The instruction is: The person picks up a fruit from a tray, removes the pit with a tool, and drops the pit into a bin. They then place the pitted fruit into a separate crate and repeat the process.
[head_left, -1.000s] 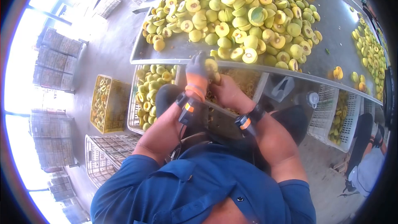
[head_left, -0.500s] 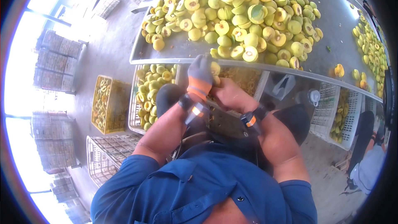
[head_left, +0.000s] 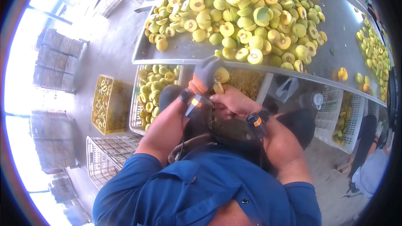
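My left hand (head_left: 205, 75), in a grey and orange glove, is closed on a yellow-green fruit half (head_left: 221, 75) just below the metal table's front edge. Close beside it on the right is my bare right hand (head_left: 235, 101), its fingers curled round a small tool (head_left: 217, 88) with a yellowish part pointing at the fruit; its exact shape is unclear. A large heap of halved fruit (head_left: 247, 21), some with brown stones, lies on the metal table (head_left: 184, 53) beyond my hands.
Below the table edge, a white crate (head_left: 134, 111) of fruit halves is at left and another crate (head_left: 264, 88) of brownish pieces behind my hands. A yellow crate (head_left: 119, 106) and an empty white crate (head_left: 113, 155) stand farther left. Another person (head_left: 370, 171) is at right.
My right hand has drawn down and away from the fruit, showing the tool between my hands. My left hand has shifted slightly right and turned, with the fruit more visible.
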`<state>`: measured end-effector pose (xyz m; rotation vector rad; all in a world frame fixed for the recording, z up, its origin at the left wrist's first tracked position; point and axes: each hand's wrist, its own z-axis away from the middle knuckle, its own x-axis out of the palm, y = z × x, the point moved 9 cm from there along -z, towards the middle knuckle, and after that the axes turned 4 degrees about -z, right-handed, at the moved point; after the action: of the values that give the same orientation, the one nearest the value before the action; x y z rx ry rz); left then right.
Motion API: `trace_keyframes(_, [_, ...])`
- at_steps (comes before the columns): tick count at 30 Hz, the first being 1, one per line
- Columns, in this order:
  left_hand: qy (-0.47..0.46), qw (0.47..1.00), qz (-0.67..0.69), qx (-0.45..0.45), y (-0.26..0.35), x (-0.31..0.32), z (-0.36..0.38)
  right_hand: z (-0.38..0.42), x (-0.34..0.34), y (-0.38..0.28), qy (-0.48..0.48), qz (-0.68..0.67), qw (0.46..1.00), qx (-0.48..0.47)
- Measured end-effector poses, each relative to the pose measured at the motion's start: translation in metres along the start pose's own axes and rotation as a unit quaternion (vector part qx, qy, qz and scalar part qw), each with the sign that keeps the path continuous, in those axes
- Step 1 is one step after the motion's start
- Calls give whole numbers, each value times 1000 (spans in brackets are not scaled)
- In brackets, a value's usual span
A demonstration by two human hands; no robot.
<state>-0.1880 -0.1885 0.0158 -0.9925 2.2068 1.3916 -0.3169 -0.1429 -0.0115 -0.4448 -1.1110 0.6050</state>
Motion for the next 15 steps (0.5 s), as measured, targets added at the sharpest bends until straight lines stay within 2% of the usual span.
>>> trace_keyframes(1, [23,999,-36,-1,-2,-5,1,-1,-7,3,8,8,1000,2])
trace_keyframes(5, [92,979,98,-154,-24,-48,6,-9,-42,23,80,71,994,22])
trace_keyframes(6, [98,981,76,-150,-30,-61,12,-9,-49,22,126,134,983,4])
trace_keyframes(8, [117,941,171,-268,-56,-93,36,-14,-77,43,176,131,976,20])
trace_keyframes(9, [135,965,77,-212,-65,-122,55,-20,-88,54,195,128,972,32])
trace_keyframes(10, [162,973,-23,-161,-73,-150,75,-18,-87,51,207,182,961,31])
trace_keyframes(11, [194,950,1,-243,-89,-178,104,-12,-82,45,219,235,947,30])
trace_keyframes(13, [270,876,65,-395,-115,-229,167,-10,-72,39,189,217,958,3])
trace_keyframes(15, [258,832,-28,-490,-141,-271,237,-10,-69,31,195,233,953,-12])
